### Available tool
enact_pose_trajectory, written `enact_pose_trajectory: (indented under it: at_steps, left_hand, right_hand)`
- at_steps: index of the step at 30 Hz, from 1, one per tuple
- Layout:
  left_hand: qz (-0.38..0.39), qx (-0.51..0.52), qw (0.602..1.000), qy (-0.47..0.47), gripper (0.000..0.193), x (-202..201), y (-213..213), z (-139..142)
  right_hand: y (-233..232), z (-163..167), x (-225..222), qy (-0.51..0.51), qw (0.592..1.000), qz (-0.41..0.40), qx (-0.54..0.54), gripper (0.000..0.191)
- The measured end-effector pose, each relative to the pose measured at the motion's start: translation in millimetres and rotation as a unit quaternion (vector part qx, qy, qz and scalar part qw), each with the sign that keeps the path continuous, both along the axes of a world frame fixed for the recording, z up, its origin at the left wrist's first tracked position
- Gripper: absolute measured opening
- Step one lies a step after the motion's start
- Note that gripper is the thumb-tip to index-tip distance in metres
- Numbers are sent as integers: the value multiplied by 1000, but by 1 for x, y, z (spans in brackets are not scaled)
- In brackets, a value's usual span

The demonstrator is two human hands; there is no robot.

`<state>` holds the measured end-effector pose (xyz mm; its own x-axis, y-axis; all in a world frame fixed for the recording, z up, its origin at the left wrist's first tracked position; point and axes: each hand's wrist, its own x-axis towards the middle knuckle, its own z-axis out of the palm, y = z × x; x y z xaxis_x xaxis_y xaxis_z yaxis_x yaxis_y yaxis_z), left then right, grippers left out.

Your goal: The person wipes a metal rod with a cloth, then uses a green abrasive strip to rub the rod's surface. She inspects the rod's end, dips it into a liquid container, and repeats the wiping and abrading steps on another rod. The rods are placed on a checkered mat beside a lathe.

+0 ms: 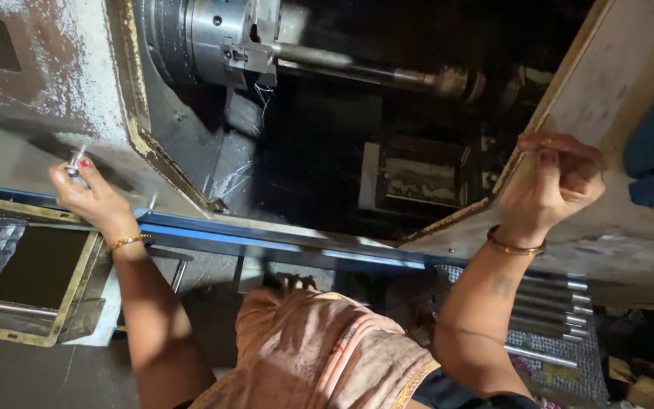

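My left hand is raised at the left against the worn machine panel, pinching a small shiny metal piece between its fingertips. My right hand is at the right, fingers curled around the edge of the machine's sliding door. Between my hands lies the dark open bay of a lathe. A steel chuck at the top grips a long metal rod that runs to the right. Each wrist wears a gold bangle.
A blue rail runs along the front of the machine below the bay. A framed dark tray opening sits at the lower left. Several steel rods lie stacked at the lower right, near cardboard boxes.
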<state>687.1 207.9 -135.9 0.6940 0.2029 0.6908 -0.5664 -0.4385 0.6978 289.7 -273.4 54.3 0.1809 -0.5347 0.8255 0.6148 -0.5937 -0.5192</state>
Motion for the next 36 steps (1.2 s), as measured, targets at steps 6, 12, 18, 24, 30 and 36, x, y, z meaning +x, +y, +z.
enact_pose_trajectory:
  at_steps: [6,12,18,24,30,36]
  left_hand:
    - [-14,-12,1000,7,35,-1,-2,5]
    - [-20,-20,1000,-5,37,4,-3,0]
    - [-59,-48,997,-8,38,5,-2,-6]
    - [-29,-46,998,11,42,8,-5,-4]
    - [-18,-42,999,5,45,9,-7,-4]
    - [-14,-38,999,1,47,11,-7,-4]
  right_hand:
    - [-2,-6,-1,1,1000,21,-6,22]
    - [-10,-11,-3,-1,1000,18,-14,23]
    - [-17,-13,-2,-1,999,4,-44,21]
    - [-15,-12,-3,4,999,23,-33,13]
    - [-15,-9,0,6,1000,24,-9,15]
    - [-16,-7,5,-23,999,2,-26,25]
